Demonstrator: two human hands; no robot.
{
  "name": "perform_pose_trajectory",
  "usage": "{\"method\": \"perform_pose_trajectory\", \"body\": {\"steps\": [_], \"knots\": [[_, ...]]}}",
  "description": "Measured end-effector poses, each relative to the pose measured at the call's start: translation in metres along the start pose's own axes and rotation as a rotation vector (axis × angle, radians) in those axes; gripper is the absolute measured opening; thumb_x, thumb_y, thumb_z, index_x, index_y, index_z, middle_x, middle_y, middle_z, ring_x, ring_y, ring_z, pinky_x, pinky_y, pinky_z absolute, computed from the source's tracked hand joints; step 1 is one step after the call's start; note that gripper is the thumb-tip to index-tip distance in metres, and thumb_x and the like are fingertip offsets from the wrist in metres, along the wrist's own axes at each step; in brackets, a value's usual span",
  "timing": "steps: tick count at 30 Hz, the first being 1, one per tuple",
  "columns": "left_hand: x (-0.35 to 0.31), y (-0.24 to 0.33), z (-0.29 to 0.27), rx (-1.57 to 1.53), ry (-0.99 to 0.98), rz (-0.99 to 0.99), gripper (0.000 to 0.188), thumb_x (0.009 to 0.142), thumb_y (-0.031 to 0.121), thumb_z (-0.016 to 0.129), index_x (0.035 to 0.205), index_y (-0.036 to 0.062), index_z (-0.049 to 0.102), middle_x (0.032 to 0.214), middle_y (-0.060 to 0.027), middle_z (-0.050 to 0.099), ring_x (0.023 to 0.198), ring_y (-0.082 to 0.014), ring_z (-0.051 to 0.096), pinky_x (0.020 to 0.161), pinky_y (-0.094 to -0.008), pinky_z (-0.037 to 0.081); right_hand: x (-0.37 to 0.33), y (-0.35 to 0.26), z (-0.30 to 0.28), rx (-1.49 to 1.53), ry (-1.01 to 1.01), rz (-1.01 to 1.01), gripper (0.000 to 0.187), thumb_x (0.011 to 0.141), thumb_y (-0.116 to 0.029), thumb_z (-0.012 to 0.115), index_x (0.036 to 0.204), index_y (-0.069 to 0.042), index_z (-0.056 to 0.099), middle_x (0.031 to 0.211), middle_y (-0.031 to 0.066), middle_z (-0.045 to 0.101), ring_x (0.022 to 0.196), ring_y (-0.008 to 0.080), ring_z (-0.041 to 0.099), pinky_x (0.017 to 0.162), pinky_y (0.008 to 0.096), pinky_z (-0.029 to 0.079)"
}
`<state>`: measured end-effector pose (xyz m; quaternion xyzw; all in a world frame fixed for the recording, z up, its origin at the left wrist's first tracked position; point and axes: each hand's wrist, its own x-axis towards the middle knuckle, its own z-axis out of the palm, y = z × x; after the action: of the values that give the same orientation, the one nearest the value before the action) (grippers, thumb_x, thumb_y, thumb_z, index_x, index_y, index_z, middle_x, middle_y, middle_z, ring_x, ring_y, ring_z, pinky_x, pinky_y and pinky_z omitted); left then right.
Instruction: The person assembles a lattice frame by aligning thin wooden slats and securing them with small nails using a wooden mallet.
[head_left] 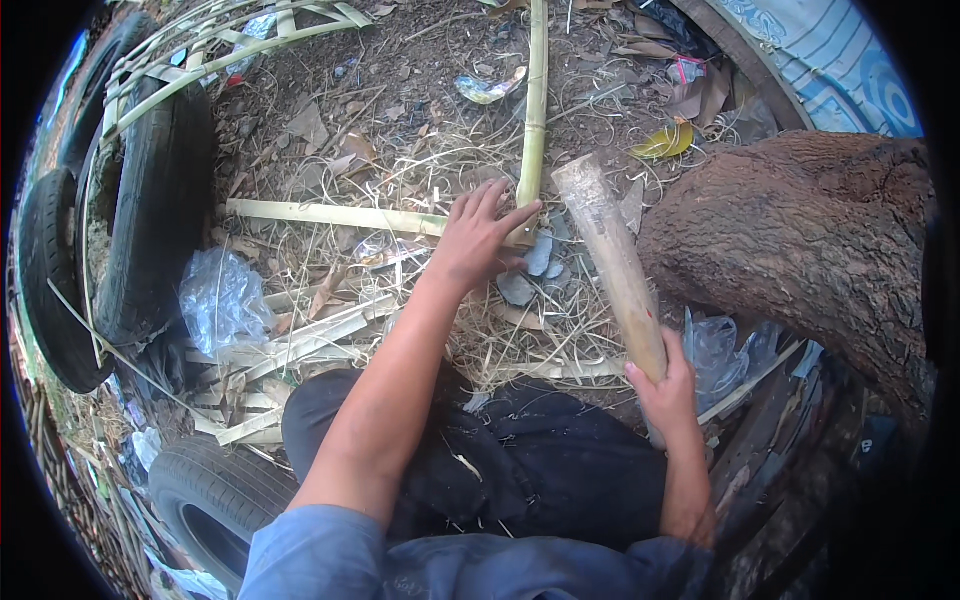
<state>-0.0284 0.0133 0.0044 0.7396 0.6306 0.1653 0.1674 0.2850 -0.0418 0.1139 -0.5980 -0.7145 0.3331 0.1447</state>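
My right hand (668,388) is wrapped round the lower end of a thick wooden club (615,255), which tilts up and away to the left. My left hand (476,238) lies with spread fingers over the right end of a flat bamboo strip (330,214). That end meets the near end of an upright-looking bamboo pole (535,110), forming a corner beside my fingertips. Part of the joint is hidden under my hand. Several grey stone pieces (517,289) lie just right of and below my left hand.
A rough tree trunk (790,240) rises at the right. Old tyres (160,210) stand at the left, with another tyre (215,490) near my left elbow. A woven bamboo frame (230,60) leans there. Bamboo shavings, split strips (300,345) and a plastic bag (225,300) litter the ground.
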Motion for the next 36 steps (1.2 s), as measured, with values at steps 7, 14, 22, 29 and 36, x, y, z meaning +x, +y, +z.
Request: {"method": "perform_pose_trajectory", "body": {"steps": [7, 14, 22, 29, 36], "knots": [[0.008, -0.001, 0.008, 0.111, -0.079, -0.015, 0.074, 0.075, 0.048, 0.077, 0.142, 0.0385, 0.048, 0.149, -0.0061, 0.044, 0.140, -0.0280, 0.038, 0.113, -0.0508, 0.031, 0.002, 0.009, 0.006, -0.016, -0.072, -0.035, 0.057, 0.080, -0.024, 0.076, 0.126, -0.003, 0.052, 0.095, 0.0245, 0.069, 0.090, 0.0437, 0.069, 0.076, 0.0468, 0.054], [0.009, -0.010, 0.014, 0.004, -0.042, -0.004, 0.061, 0.078, 0.049, 0.075, 0.129, 0.0197, 0.060, 0.144, -0.0020, 0.052, 0.142, -0.0237, 0.037, 0.113, -0.0500, 0.030, 0.007, 0.014, 0.009, -0.041, -0.098, -0.034, 0.057, 0.079, -0.025, 0.076, 0.126, -0.002, 0.052, 0.094, 0.0254, 0.069, 0.089, 0.0441, 0.068, 0.075, 0.0468, 0.054], [0.010, -0.016, 0.014, -0.090, -0.012, 0.042, 0.059, 0.076, 0.038, 0.079, 0.130, 0.0217, 0.060, 0.141, -0.0029, 0.056, 0.141, -0.0233, 0.040, 0.115, -0.0493, 0.032, 0.007, 0.012, 0.008, -0.064, -0.096, -0.039, 0.056, 0.079, -0.024, 0.076, 0.125, -0.003, 0.053, 0.095, 0.0253, 0.069, 0.091, 0.0440, 0.068, 0.076, 0.0457, 0.054], [0.005, -0.019, 0.016, -0.179, 0.074, 0.026, 0.059, 0.073, 0.028, 0.083, 0.127, 0.0171, 0.061, 0.145, -0.0051, 0.052, 0.142, -0.0297, 0.037, 0.115, -0.0482, 0.032, 0.007, 0.013, 0.007, -0.042, -0.099, -0.030, 0.054, 0.080, -0.024, 0.076, 0.124, -0.003, 0.054, 0.095, 0.0246, 0.069, 0.090, 0.0431, 0.069, 0.075, 0.0453, 0.054], [0.007, -0.012, 0.008, -0.126, -0.010, -0.022, 0.053, 0.074, 0.032, 0.081, 0.122, 0.0203, 0.062, 0.147, -0.0022, 0.049, 0.144, -0.0296, 0.034, 0.115, -0.0485, 0.032, 0.009, 0.012, 0.005, -0.009, -0.120, -0.027, 0.052, 0.080, -0.023, 0.076, 0.123, -0.005, 0.055, 0.094, 0.0231, 0.069, 0.090, 0.0421, 0.069, 0.075, 0.0439, 0.055]]}}
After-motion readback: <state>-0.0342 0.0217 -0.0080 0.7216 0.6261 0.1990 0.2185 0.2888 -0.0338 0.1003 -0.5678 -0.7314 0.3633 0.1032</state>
